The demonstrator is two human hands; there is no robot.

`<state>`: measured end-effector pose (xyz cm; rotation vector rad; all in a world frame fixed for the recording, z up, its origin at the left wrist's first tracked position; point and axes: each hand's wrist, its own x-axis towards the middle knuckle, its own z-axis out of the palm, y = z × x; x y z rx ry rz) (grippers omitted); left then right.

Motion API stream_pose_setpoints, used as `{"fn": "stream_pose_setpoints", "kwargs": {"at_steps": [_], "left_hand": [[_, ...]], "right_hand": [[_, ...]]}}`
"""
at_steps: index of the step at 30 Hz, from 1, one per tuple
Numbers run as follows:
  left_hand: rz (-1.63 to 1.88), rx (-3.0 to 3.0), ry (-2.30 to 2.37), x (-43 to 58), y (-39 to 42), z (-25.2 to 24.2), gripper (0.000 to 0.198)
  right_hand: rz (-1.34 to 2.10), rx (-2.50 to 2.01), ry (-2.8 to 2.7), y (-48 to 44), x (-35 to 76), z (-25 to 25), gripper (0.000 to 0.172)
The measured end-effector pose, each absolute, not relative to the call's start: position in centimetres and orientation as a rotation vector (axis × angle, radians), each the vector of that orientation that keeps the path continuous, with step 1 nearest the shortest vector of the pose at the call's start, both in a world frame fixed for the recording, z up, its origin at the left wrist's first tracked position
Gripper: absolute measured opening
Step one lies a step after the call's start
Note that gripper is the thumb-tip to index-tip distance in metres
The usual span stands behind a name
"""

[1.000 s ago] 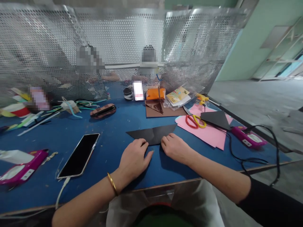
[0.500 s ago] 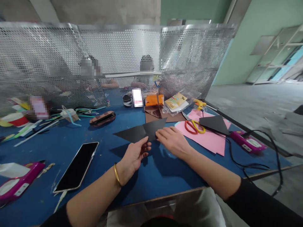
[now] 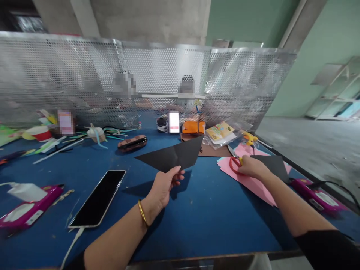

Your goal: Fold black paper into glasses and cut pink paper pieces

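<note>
Head view. The fingers [image 3: 177,176] of the left hand [image 3: 163,187] are closed in a pinch, thumb above and fingertips beneath, on the lower edge of a black paper piece [image 3: 174,155]. This piece is matt, flat and folded, with a crease down its middle and two pointed wings. It is held tilted above the desk [image 3: 208,217] at the centre of the frame and casts a shadow on the surface below. A thin gold bangle [image 3: 143,213] circles the left wrist.

The fingers [image 3: 245,171] of the right hand [image 3: 253,168], right of centre, are curled down around the handles of the scissors [image 3: 234,165]. One red plastic loop shows beside the knuckles, and the metal blades point to the upper left. The scissors lie on a pink paper sheet [image 3: 253,182], smooth and rectangular. A second black sheet [image 3: 275,167] overlaps it just beside the hand.

The desk has a blue, slightly scuffed top. At lower left lies a phone [image 3: 98,198], a glossy dark slab with a white cable. Magenta plastic tools rest at the left edge [image 3: 25,208] and the right edge [image 3: 317,193]. Behind the black piece lie a brown card [image 3: 215,150], a clear plastic bag [image 3: 223,131] and an orange box [image 3: 192,127]. A perforated metal screen [image 3: 70,82] stands along the far side.
</note>
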<state>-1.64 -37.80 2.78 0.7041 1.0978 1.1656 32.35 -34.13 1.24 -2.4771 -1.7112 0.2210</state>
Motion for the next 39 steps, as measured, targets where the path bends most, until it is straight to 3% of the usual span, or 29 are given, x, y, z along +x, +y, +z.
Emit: {"fn": "stream_pose_setpoints", "kwargs": {"at_steps": [5, 9, 11, 20, 27, 33, 39], "left_hand": [[1.181, 0.72, 1.077, -2.0, -37.8, 2.8, 0.018], [1.203, 0.714, 1.063, -2.1, -37.8, 3.1, 0.019], [1.223, 0.7, 1.055, -2.2, -37.7, 3.2, 0.018], [1.281, 0.612, 1.015, -2.8, -37.2, 4.1, 0.013], [1.336, 0.615, 1.031, -3.2, -36.6, 4.1, 0.013], [1.438, 0.584, 1.072, -4.1, -35.6, 3.9, 0.012], [1.501, 0.542, 1.101, -4.2, -35.4, 4.2, 0.017]], "right_hand": [[0.497, -2.418, -1.493, -35.3, 32.1, 2.4, 0.037], [0.628, -2.182, -1.349, -37.9, 30.5, 2.8, 0.069], [0.64, -2.069, -1.299, -39.2, 29.4, 2.6, 0.074], [0.84, -1.352, -1.236, -44.4, 23.0, 2.0, 0.044], [0.896, -1.113, -1.417, -41.6, 17.1, 5.0, 0.06], [1.121, -1.207, -1.547, -39.9, 16.3, 2.8, 0.055], [1.131, -1.368, -1.638, -41.4, 16.6, 2.7, 0.054]]}}
